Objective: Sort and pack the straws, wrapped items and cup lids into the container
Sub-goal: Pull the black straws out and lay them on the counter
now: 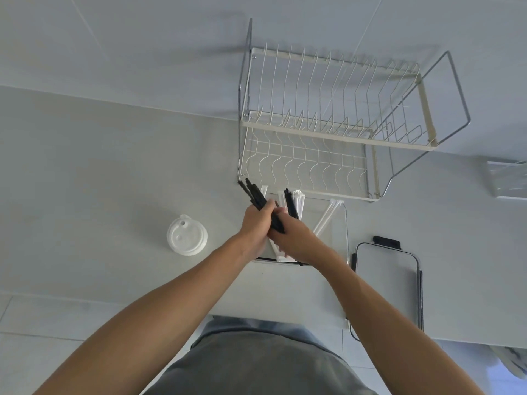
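Observation:
A clear rectangular container (pixel 346 223) stands on the white counter in front of the dish rack. My left hand (pixel 255 223) is closed around a bundle of black straws (pixel 252 192) that fans out up and to the left over the container's left end. My right hand (pixel 293 238) is over the container, its fingers on the lower ends of the black straws and on white wrapped items (pixel 278 252) beneath. More black straws (pixel 291 205) and white wrapped straws (pixel 326 216) lean inside the container. A stack of white cup lids (pixel 186 235) sits on the counter to the left.
A two-tier white wire dish rack (pixel 336 124) stands right behind the container. The container's clear lid with black clips (pixel 389 280) lies to its right, near the counter's front edge. A clear holder (pixel 509 179) is at the far right.

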